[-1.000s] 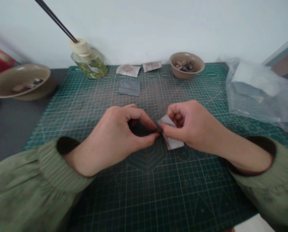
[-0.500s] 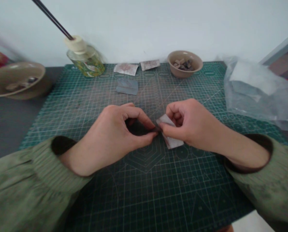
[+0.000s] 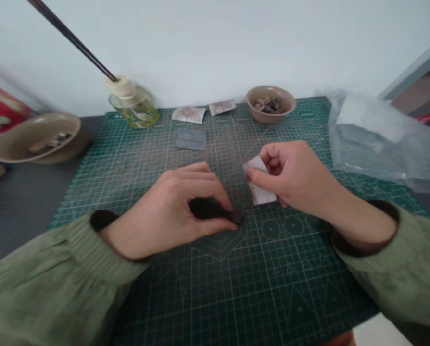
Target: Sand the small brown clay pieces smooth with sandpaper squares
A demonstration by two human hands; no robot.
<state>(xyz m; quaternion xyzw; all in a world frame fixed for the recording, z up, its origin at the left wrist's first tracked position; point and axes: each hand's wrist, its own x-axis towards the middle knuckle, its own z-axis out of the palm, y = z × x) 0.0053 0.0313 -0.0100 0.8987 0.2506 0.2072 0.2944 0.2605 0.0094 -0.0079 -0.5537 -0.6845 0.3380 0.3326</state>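
Note:
Between thumb and fingers, my left hand (image 3: 179, 206) pinches a small dark piece (image 3: 237, 216), blurred, just above the green cutting mat (image 3: 215, 288). To its right, my right hand (image 3: 294, 173) grips a folded whitish piece of paper (image 3: 261, 185) with brownish marks along its edge. The dark piece and the paper are apart. Farther back on the mat lie a grey-blue square sheet (image 3: 191, 140) and two stained whitish pieces, one at the left (image 3: 189, 114) and one at the right (image 3: 221, 107).
A brown bowl (image 3: 271, 117) of small pieces stands at the mat's back edge. Another bowl (image 3: 38, 149) sits at the left, near a red package (image 3: 2, 110). A reed diffuser bottle (image 3: 135, 109) stands back left; a clear plastic bag (image 3: 384, 144) lies at the right.
My hands have moved apart; the dark piece in my left hand no longer touches the paper in my right. The camera view has shifted slightly.

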